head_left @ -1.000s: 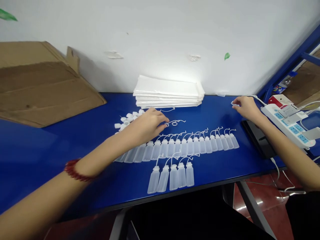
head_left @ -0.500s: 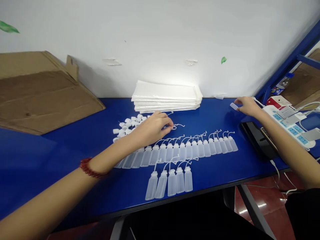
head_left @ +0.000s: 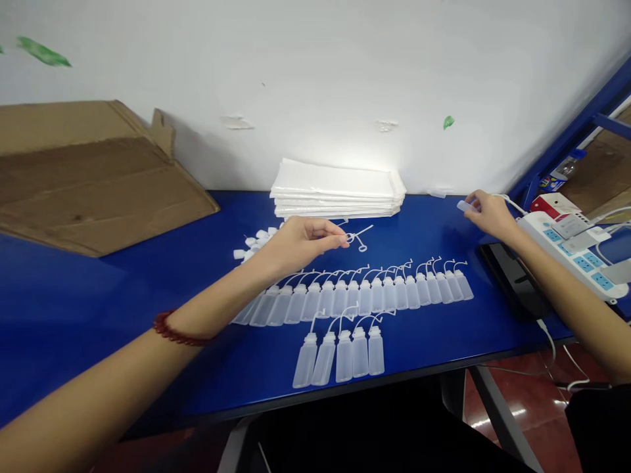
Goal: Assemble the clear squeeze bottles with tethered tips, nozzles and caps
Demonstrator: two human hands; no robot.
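Observation:
My left hand [head_left: 315, 240] is closed in a pinch on thin white plastic strap pieces with small rings [head_left: 363, 248], held above the table past the back row of bottles. At the back right, my right hand [head_left: 487, 211] grips a small translucent plastic bottle [head_left: 466, 207] between thumb and fingers. Several translucent squeeze bottles [head_left: 340, 299] with thin curved straps at their necks lie in a long row. A shorter row of like bottles [head_left: 344, 358] lies nearer the front edge. White caps [head_left: 251, 244] are heaped behind my left wrist, partly hidden by it.
A stack of white sheets or bags [head_left: 338, 189] lies against the wall. Cardboard [head_left: 89, 177] leans at the left. On the right are a black phone [head_left: 513, 279], a power strip [head_left: 582, 259] with cables, and a blue frame [head_left: 576, 135]. Another clear piece [head_left: 438, 193] lies by the wall.
My left hand has risen slightly with the white strap pieces, whose rings now show beyond the fingertips. My right hand still holds the bottle at the back right. The view has shifted a little.

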